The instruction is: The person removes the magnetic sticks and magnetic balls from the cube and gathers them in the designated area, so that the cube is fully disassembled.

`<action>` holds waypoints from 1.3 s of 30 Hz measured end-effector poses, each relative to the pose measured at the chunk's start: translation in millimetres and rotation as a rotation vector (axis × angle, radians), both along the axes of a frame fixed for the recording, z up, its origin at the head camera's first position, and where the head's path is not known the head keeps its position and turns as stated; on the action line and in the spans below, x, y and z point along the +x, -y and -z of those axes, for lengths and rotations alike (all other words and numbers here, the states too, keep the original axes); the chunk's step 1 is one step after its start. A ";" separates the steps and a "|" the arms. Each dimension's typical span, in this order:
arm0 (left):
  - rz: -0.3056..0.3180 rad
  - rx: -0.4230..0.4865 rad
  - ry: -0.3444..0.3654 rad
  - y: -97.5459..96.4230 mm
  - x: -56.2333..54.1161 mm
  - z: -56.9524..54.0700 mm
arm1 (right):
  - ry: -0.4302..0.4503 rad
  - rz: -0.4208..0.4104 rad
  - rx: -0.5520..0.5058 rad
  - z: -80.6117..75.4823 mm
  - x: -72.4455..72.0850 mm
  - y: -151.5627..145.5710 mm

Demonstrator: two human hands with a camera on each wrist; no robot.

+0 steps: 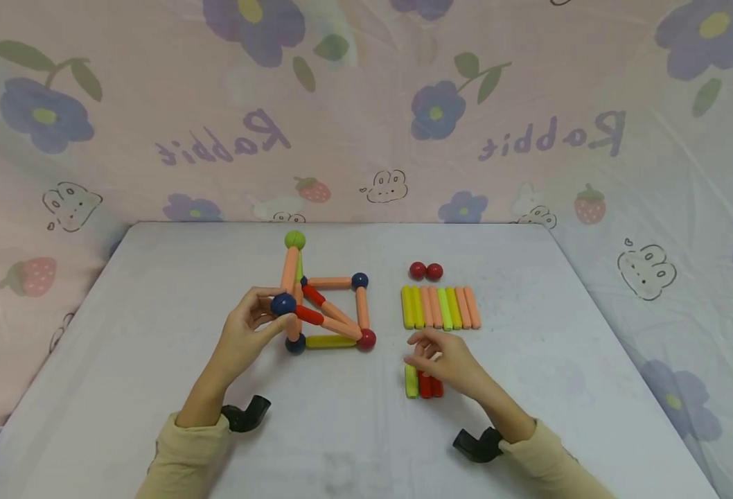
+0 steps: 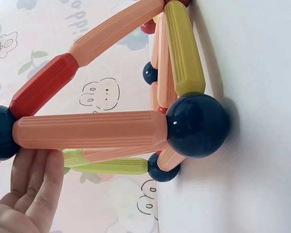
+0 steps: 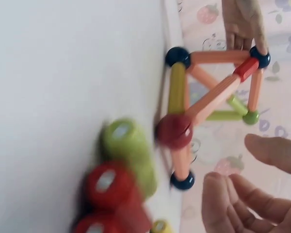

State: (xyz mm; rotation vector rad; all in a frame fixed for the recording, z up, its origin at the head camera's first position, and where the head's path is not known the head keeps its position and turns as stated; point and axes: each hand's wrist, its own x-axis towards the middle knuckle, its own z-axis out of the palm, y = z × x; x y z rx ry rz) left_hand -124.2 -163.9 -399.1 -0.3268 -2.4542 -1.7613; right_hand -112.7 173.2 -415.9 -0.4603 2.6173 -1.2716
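My left hand (image 1: 244, 333) pinches a dark blue ball (image 1: 283, 304) between thumb and fingers. That ball is a raised corner of a frame built from magnetic sticks and balls. From it, a red short stick (image 1: 309, 314) joined to an orange stick (image 1: 341, 327) slopes down to a red ball (image 1: 366, 339) on the table. An upright orange stick (image 2: 89, 130) runs to a lower blue ball (image 2: 198, 125) in the left wrist view. My right hand (image 1: 447, 360) holds nothing, fingers bent loosely, above a short green stick (image 1: 411, 382) and two short red sticks (image 1: 425, 387).
Behind my right hand lies a row of yellow, orange and green sticks (image 1: 441, 308). Two red balls (image 1: 425, 271) sit beyond it. A green ball (image 1: 294, 240) tops the frame's far corner. A printed curtain (image 1: 354, 104) hangs behind the white table (image 1: 341, 430).
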 end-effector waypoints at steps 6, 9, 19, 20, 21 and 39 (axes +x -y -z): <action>0.010 0.009 -0.007 1.0 -0.3 0.5 | -0.130 -0.088 -0.074 -13.0 -5.7 45.6; 0.012 0.016 -0.002 1.1 -0.5 1.0 | -0.187 -0.130 -0.096 -19.6 -7.6 65.0; 0.008 0.007 -0.019 1.1 -0.8 1.5 | -0.457 -0.181 -0.158 -24.2 -29.5 115.3; 0.009 0.008 -0.022 1.1 -0.7 1.5 | -0.472 -0.183 -0.166 -24.0 -32.5 119.8; 0.011 0.009 -0.025 1.2 -0.7 1.5 | -0.475 -0.186 -0.170 -23.5 -35.4 124.0; 0.027 0.022 -0.058 2.6 -1.7 3.8 | -0.376 -0.221 -0.238 -11.9 -42.8 155.1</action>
